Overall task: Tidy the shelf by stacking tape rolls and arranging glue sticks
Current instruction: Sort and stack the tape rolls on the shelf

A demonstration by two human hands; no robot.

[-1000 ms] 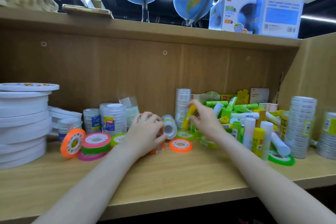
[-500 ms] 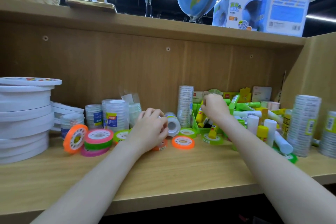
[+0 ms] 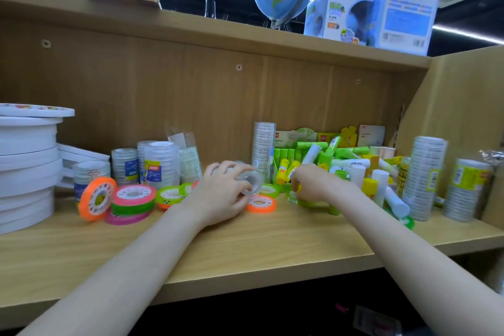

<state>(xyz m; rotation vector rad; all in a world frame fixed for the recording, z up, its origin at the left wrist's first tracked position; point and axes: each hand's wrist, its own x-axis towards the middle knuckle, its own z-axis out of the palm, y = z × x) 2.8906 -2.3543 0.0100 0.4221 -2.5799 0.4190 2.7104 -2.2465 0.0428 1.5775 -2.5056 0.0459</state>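
Note:
My left hand (image 3: pixel 221 195) grips a small clear tape roll (image 3: pixel 253 181) just above the shelf board (image 3: pixel 245 248). A flat orange tape roll (image 3: pixel 261 204) lies under it. My right hand (image 3: pixel 313 185) is down at the front of the glue stick pile (image 3: pixel 351 155), its fingers curled round a small yellow-green glue stick (image 3: pixel 298 189). Two yellow glue sticks stand in a green display box (image 3: pixel 283 169). White glue sticks (image 3: pixel 380 185) stand to the right. Further left, an orange roll (image 3: pixel 96 198) leans against a pink and green roll stack (image 3: pixel 133 199).
Large white tape rolls (image 3: pixel 27 166) are stacked at the far left. Clear tape stacks (image 3: pixel 158 163) stand behind the coloured rolls, a tall clear column (image 3: pixel 263 150) at the middle, and more clear stacks (image 3: pixel 425 172) at the right by the side wall (image 3: pixel 463 106).
My right hand put a yellow glue stick into the green box, then came down to the front of the pile. My left hand stayed on the clear roll.

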